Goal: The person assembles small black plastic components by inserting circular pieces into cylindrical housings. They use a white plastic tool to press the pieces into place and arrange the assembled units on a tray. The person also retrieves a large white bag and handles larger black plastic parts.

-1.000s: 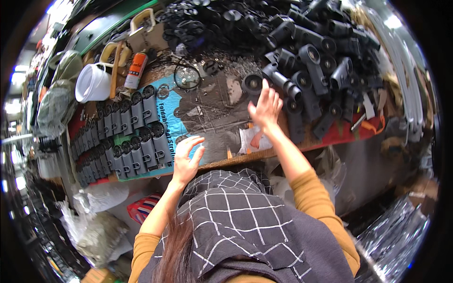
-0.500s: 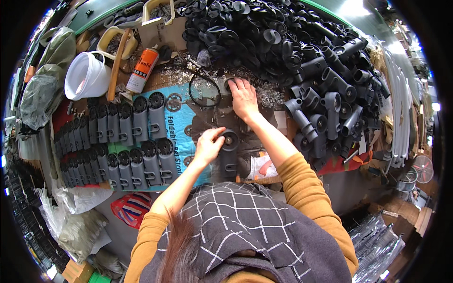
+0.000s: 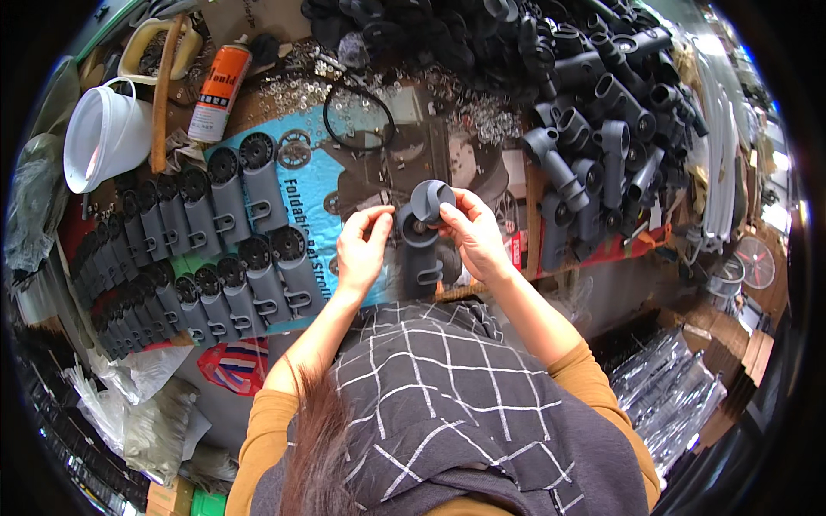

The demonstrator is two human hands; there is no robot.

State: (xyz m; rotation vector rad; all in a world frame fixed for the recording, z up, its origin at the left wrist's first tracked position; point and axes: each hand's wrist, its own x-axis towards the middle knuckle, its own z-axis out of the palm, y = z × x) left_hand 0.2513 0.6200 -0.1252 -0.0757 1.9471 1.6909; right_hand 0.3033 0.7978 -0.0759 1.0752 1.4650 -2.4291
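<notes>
In my right hand [image 3: 477,236] a round dark grey plastic cap [image 3: 432,201] with a curved ridge is pinched between thumb and fingers. It is over the round end of a dark grey plastic tube joint [image 3: 421,258], which lies upright in front of me, and covers part of that end. Just left of the joint, my left hand [image 3: 362,245] is closed with thumb and forefinger nearly together; whatever they may hold is too small to make out. Two rows of similar joints [image 3: 228,202] lie to the left on a blue printed sheet [image 3: 301,142].
Black round caps [image 3: 396,34] are heaped at the back, with loose tube joints [image 3: 611,138] piled right. Small metal hardware [image 3: 486,116] lies scattered near a black ring [image 3: 359,112]. At the back left stand an orange spray can [image 3: 218,90] and a white bucket [image 3: 103,138].
My right hand has come back from the far heap toward me, bringing a round cap over the joint. My left hand has drawn slightly left, off the joint. The view has shifted.
</notes>
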